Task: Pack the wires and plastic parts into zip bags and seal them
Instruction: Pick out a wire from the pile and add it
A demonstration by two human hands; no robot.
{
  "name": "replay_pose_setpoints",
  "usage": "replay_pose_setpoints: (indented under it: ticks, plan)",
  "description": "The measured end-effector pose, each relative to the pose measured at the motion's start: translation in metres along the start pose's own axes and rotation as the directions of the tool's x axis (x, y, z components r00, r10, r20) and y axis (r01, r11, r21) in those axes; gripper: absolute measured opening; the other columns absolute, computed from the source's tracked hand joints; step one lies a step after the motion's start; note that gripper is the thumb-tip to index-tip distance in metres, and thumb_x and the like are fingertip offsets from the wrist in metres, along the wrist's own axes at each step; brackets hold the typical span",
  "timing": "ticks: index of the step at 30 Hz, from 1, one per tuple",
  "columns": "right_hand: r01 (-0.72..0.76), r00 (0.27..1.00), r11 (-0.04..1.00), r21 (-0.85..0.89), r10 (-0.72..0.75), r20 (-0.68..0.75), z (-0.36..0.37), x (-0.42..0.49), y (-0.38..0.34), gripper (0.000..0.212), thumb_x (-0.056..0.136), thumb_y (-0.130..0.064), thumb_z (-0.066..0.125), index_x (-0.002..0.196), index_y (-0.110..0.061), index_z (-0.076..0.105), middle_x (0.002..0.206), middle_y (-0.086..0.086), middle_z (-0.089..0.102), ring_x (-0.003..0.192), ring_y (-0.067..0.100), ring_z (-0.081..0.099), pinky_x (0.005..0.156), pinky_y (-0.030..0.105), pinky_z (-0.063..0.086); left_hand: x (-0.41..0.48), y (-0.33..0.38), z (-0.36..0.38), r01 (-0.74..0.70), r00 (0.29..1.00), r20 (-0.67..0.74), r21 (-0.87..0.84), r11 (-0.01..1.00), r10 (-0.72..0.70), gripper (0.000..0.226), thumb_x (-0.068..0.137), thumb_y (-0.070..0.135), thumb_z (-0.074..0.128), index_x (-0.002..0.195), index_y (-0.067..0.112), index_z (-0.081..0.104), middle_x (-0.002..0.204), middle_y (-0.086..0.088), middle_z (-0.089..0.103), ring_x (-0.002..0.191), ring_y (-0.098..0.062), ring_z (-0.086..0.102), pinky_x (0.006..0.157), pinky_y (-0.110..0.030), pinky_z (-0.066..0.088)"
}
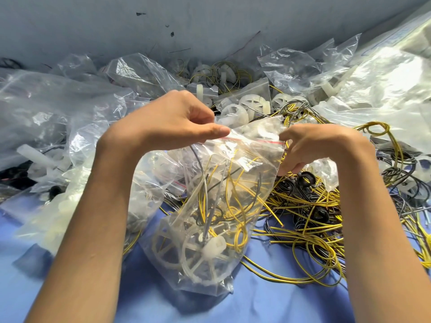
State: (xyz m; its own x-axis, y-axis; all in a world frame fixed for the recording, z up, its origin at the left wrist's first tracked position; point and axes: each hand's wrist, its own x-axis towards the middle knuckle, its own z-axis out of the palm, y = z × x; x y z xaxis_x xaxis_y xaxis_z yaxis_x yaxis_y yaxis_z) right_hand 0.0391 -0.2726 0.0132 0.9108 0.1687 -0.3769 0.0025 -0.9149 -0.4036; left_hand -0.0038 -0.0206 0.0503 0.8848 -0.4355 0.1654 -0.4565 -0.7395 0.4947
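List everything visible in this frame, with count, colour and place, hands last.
zip bag: one, clear with red strip, held up at centre
bagged wires: several, yellow and grey, inside the zip bag
spoked plastic wheels: at least two, whitish, at the bag's bottom
loose wires: many, mostly yellow, some grey and black, heaped at right
black coils: a few, black, among the loose wires
loose plastic parts: many, white, back centre
other plastic bags: many, clear, piled left, back and right
table cover: one, blue, underneath
wall: one, grey, behind
left hand: one, pinches the bag's mouth at its left
right hand: one, grips the bag's mouth at its right corner
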Motion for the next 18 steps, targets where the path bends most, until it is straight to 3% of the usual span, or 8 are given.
replay_pose_setpoints:
  ticks: [3,9,12,16,18]
  plan:
    - [0.038,0.999,0.999,-0.003,-0.038,-0.023,-0.007,-0.006,0.003,0.041,0.065,-0.016,0.085,0.099,-0.019,0.062,0.083,0.004,0.074,0.07,0.013,0.072,0.083,0.035,0.057,0.0,0.001,0.0,-0.001,1.0,0.001,-0.006,1.0,0.001,0.05,0.082,0.049,0.062,0.052,0.011,0.051,0.043,0.008,0.038,0.044,-0.004,0.031,0.042,-0.015,0.023]
    - [0.183,0.968,0.983,-0.028,-0.185,-0.171,-0.021,-0.026,-0.002,0.015,0.071,-0.033,0.077,0.083,-0.028,0.072,0.073,-0.003,0.072,0.055,0.0,0.066,0.064,0.025,0.048,-0.001,0.002,0.0,0.001,1.0,0.012,-0.013,1.0,-0.001,0.049,0.082,0.049,0.062,0.052,0.013,0.05,0.043,0.01,0.038,0.043,-0.004,0.032,0.041,-0.014,0.022]
    - [0.325,0.911,0.946,-0.005,-0.314,-0.267,-0.022,-0.035,-0.01,0.017,0.072,-0.042,0.074,0.085,-0.031,0.072,0.07,-0.012,0.071,0.059,-0.001,0.066,0.054,0.023,0.043,-0.001,0.003,0.0,-0.007,0.999,0.032,-0.023,1.0,0.008,0.046,0.08,0.052,0.062,0.058,0.012,0.054,0.048,0.009,0.039,0.046,-0.003,0.032,0.045,-0.017,0.024]
    - [0.489,0.808,0.867,0.098,-0.407,-0.425,-0.02,-0.038,-0.022,0.021,0.074,-0.034,0.075,0.093,-0.025,0.071,0.078,-0.006,0.071,0.066,0.007,0.067,0.059,0.019,0.045,-0.003,0.01,-0.001,-0.042,0.995,0.081,-0.102,0.994,0.05,0.031,0.079,0.048,0.062,0.067,0.019,0.063,0.054,0.011,0.055,0.051,0.0,0.048,0.051,-0.013,0.036]
    - [0.547,0.797,0.821,0.166,-0.449,-0.404,-0.019,-0.042,-0.03,0.022,0.075,-0.027,0.076,0.096,-0.023,0.07,0.083,-0.004,0.073,0.073,0.009,0.07,0.067,0.022,0.049,-0.004,0.015,-0.001,-0.08,0.994,0.063,-0.146,0.986,0.09,0.027,0.078,0.045,0.062,0.07,0.02,0.066,0.056,0.01,0.059,0.054,0.0,0.053,0.053,-0.01,0.039]
